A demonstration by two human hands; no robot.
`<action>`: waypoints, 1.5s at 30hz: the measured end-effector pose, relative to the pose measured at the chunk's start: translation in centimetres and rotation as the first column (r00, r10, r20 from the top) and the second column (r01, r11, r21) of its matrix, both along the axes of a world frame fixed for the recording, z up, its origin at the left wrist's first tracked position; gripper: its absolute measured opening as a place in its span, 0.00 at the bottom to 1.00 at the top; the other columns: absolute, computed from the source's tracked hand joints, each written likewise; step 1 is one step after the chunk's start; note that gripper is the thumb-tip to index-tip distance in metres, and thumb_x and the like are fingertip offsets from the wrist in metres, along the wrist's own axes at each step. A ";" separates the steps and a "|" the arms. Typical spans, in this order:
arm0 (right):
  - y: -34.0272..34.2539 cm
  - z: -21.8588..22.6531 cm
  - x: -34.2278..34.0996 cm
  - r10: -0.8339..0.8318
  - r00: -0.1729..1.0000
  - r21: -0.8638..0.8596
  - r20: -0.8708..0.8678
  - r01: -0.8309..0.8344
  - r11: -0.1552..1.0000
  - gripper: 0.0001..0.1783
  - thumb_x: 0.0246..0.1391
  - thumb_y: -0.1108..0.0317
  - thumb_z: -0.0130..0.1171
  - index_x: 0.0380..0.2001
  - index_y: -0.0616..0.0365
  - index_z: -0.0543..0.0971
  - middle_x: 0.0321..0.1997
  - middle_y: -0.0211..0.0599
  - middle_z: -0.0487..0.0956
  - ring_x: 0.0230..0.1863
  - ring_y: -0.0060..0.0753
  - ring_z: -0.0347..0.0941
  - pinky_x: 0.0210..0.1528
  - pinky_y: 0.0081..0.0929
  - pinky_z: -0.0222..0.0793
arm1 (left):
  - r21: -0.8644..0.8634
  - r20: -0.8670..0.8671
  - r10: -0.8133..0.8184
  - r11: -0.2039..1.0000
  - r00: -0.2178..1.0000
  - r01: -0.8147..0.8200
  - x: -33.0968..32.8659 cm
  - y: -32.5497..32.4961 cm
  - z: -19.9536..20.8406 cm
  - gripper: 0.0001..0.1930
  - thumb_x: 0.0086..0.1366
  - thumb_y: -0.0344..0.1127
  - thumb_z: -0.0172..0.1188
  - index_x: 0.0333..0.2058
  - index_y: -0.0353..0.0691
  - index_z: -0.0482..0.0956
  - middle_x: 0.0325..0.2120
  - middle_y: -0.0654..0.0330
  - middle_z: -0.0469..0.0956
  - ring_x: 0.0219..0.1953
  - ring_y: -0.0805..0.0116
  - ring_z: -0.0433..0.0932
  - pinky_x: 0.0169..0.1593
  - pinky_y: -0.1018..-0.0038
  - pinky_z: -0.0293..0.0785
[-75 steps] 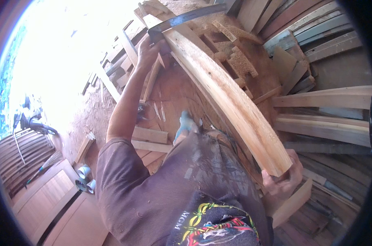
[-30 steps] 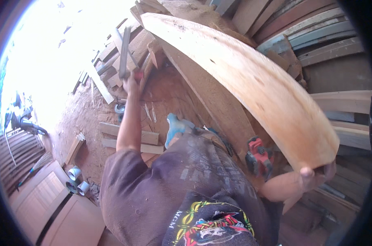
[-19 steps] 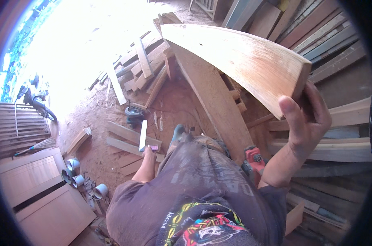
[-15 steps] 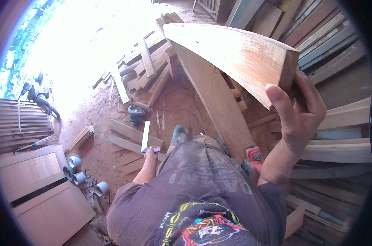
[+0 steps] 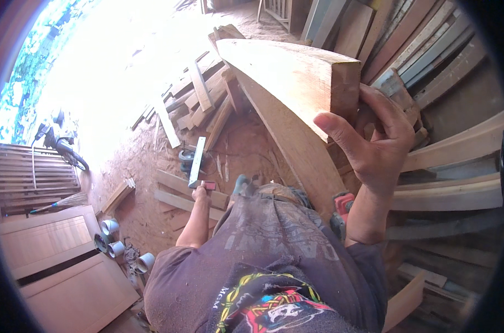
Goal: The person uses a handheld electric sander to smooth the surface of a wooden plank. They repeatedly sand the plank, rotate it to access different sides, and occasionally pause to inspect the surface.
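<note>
A thick, pale wooden board [image 5: 288,69] is raised in front of me, its near end grain facing me. My right hand [image 5: 376,130] grips that end, thumb on the near side and fingers behind. The board's far end is over the far end of a long wooden beam [image 5: 274,122], whether touching I cannot tell. Low on my left, my left hand [image 5: 201,192] is closed around a try square [image 5: 197,161], its metal blade pointing away from me. A red power tool [image 5: 343,208] sits on the near end of the beam, below my right forearm.
Offcuts [image 5: 193,97] lie heaped on the dusty floor ahead. A round-bodied power tool [image 5: 186,158] stands beyond the square. Door panels [image 5: 52,238] and pipe pieces [image 5: 110,226] are at left, with a motorbike [image 5: 63,145] farther off. Stacked planks [image 5: 451,191] line the right side.
My right hand has swung the near end of the board leftward. My left hand has lifted the try square slightly away from me.
</note>
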State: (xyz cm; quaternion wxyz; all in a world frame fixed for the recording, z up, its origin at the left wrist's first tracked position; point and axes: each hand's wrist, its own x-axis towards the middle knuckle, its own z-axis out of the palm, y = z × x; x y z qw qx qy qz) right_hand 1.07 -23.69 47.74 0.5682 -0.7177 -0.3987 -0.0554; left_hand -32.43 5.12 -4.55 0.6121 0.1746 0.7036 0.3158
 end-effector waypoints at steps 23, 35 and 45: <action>1.5 -0.5 -1.2 0.058 0.990 0.112 0.125 -0.072 0.991 0.30 0.42 0.56 0.87 0.44 0.62 0.87 0.30 0.29 0.85 0.22 0.13 0.73 0.21 0.16 0.63 | -0.101 0.006 -0.072 0.992 0.997 0.072 -1.0 -0.1 -2.6 0.13 0.67 0.21 0.65 0.48 0.41 0.80 0.39 0.61 0.83 0.38 0.64 0.86 0.40 0.63 0.88; 1.8 -0.7 -1.5 0.050 0.971 0.110 0.233 -0.077 0.991 0.33 0.40 0.53 0.89 0.44 0.64 0.86 0.28 0.25 0.82 0.24 0.09 0.71 0.23 0.11 0.62 | -0.134 0.001 -0.088 0.987 0.996 0.087 -1.8 -0.7 -2.8 0.10 0.68 0.26 0.69 0.47 0.39 0.80 0.39 0.58 0.84 0.37 0.62 0.87 0.38 0.59 0.90; 1.5 -1.4 -1.6 0.073 0.974 0.129 0.214 -0.102 0.986 0.32 0.43 0.53 0.88 0.44 0.64 0.86 0.29 0.27 0.83 0.26 0.10 0.74 0.24 0.12 0.65 | -0.096 0.007 -0.066 0.993 0.998 0.066 -1.5 -0.6 -2.0 0.11 0.70 0.25 0.67 0.48 0.41 0.80 0.39 0.61 0.83 0.39 0.66 0.86 0.40 0.61 0.90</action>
